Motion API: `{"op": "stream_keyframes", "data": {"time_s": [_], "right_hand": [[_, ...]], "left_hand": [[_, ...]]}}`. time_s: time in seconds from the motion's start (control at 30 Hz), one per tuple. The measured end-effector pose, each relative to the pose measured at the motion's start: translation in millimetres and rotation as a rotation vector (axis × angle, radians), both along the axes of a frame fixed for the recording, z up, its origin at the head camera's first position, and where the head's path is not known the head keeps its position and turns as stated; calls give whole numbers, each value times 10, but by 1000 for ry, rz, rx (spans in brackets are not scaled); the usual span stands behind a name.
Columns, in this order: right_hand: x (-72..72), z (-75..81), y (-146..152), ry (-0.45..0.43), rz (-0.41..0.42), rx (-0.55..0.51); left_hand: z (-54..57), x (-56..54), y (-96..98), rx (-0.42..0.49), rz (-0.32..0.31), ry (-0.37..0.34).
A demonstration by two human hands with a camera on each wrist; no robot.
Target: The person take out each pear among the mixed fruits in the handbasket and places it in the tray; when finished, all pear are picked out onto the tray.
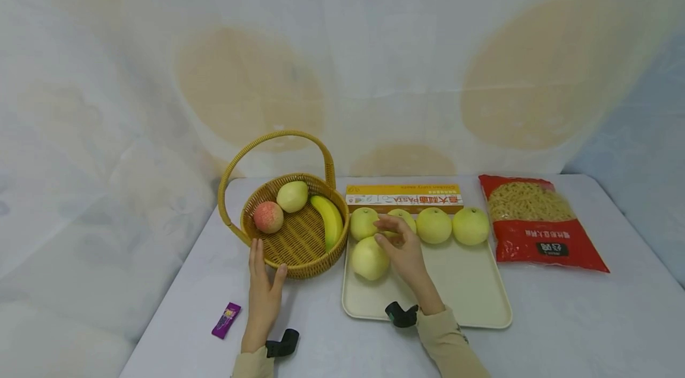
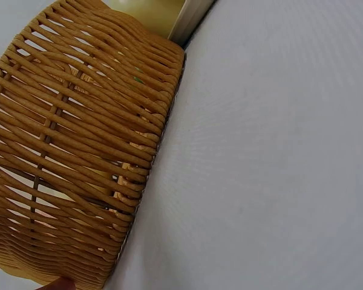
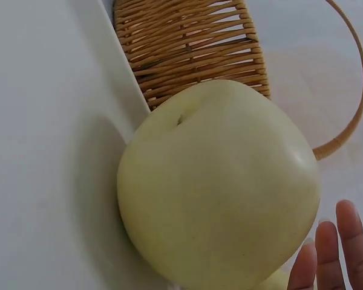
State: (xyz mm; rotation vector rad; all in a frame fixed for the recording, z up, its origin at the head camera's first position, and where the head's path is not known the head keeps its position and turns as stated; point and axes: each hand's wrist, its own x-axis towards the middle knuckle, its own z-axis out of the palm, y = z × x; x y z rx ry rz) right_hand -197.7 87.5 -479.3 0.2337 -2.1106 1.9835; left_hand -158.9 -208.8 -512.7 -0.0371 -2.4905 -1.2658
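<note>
My left hand (image 1: 264, 296) rests with straight fingers against the front left side of a round wicker basket (image 1: 307, 271); a fingertip (image 2: 63, 284) shows at the weave in the left wrist view. Inside the basket lie a pink peach (image 1: 269, 217), a pale green fruit (image 1: 292, 197) and a banana (image 1: 328, 222). Over the cream tray (image 1: 460, 289), my right hand (image 1: 405, 252) hovers with loosely bent, spread fingers beside a large pale green apple (image 1: 370, 259). In the right wrist view, its fingertips (image 3: 349, 220) stand right of that apple (image 3: 218, 187).
Several green apples (image 1: 434, 226) form a row along the tray's back edge. Behind them lies a pasta box (image 1: 404, 198). A red bag of pasta (image 1: 540, 226) is right of the tray, and a small purple packet (image 1: 226, 320) lies at the front left.
</note>
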Motion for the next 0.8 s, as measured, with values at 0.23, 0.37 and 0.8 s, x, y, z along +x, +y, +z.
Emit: {"op": "stream_keyframes", "data": {"time_s": [0.23,0.37,0.8], "right_hand": [[10,22,-27,6,9,-16],[11,16,-31,7,12,-30],[-48,177,-266,97,135,-162]], "left_hand": [[8,1,0,0,2,-7],[14,4,0,-5,0,-15],[-18,-12,-8,3,4,-11]]}}
